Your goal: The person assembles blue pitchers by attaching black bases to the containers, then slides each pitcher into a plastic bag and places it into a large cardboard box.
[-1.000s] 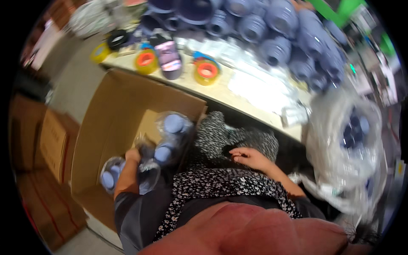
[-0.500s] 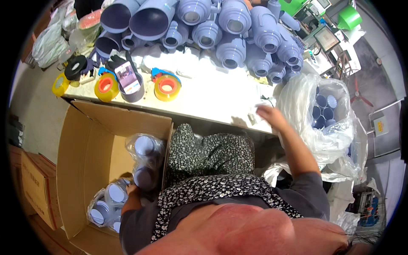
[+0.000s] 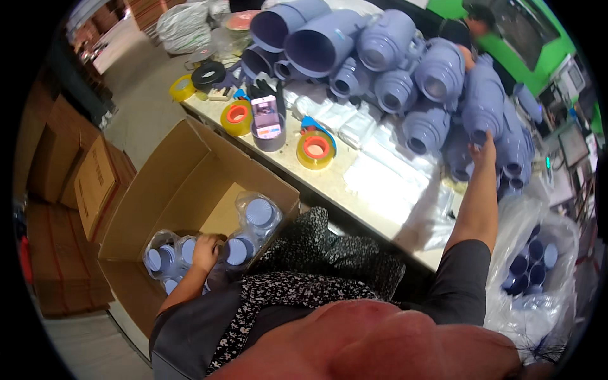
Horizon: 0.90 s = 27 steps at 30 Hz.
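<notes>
My left hand (image 3: pixel 205 252) is down inside an open cardboard box (image 3: pixel 166 190), resting on clear bags of blue-grey pipe fittings (image 3: pixel 252 218); its fingers lie on a bag, grip unclear. My right hand (image 3: pixel 483 152) is stretched far out over the white table (image 3: pixel 329 180), its fingers touching one of the blue-grey pipe fittings (image 3: pixel 481 104) in a big pile at the table's far side. The right hand holds nothing that I can see.
Yellow tape rolls (image 3: pixel 315 149), a dark cup with a phone (image 3: pixel 268 120) and flat plastic bags (image 3: pixel 386 174) lie on the table. A clear sack of fittings (image 3: pixel 535 266) stands at right. Stacked cartons (image 3: pixel 82 183) stand at left. Another person (image 3: pixel 475 19) is beyond the pile.
My right hand has risen from my lap, crossed the table edge and reached out to the pile of fittings. My left hand has stayed in the box on the bags.
</notes>
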Each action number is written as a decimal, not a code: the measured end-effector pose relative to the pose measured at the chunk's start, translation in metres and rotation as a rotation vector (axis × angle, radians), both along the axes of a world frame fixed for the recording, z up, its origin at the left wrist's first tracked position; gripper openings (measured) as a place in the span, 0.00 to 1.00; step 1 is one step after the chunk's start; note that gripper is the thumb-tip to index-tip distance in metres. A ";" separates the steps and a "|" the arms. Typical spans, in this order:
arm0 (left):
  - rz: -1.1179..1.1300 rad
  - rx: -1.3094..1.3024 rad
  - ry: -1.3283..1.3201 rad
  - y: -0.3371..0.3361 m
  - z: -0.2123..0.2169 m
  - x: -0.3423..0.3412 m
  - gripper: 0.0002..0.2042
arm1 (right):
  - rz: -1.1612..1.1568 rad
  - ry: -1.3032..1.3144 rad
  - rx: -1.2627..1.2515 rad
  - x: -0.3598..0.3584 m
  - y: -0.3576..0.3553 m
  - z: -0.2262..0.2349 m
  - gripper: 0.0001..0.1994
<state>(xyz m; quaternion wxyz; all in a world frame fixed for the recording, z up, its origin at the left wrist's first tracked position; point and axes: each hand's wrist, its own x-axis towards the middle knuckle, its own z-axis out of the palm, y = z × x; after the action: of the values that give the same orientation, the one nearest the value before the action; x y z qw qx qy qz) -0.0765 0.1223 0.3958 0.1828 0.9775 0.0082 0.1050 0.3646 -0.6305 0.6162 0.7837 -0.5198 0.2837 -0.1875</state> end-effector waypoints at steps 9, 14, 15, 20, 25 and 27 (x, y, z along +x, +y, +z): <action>-0.409 -1.039 0.039 -0.181 0.116 0.160 0.19 | 0.053 -0.256 0.263 -0.295 0.148 -0.081 0.21; -0.538 -1.810 0.823 -0.282 0.107 0.169 0.37 | 0.468 -0.349 0.599 -0.453 0.222 -0.110 0.35; -0.629 -1.851 0.768 -0.295 0.114 0.166 0.35 | 0.600 -0.183 0.392 -0.466 0.209 -0.120 0.34; -0.186 -1.890 0.730 -0.256 0.083 0.153 0.22 | 0.297 0.195 -0.809 -0.434 0.104 0.016 0.16; 0.060 -1.722 0.648 -0.244 0.076 0.128 0.08 | -0.463 0.153 -1.347 -0.328 -0.106 0.031 0.17; 0.059 -1.690 0.707 -0.230 0.060 0.131 0.08 | -0.419 0.540 -1.277 -0.312 -0.179 -0.027 0.31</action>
<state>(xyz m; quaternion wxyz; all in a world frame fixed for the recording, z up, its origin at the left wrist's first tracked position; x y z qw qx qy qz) 0.0550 -0.1079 0.4561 0.8211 0.4934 0.1626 -0.2365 0.0524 -0.8094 0.5892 0.1771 -0.8391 0.3962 -0.3280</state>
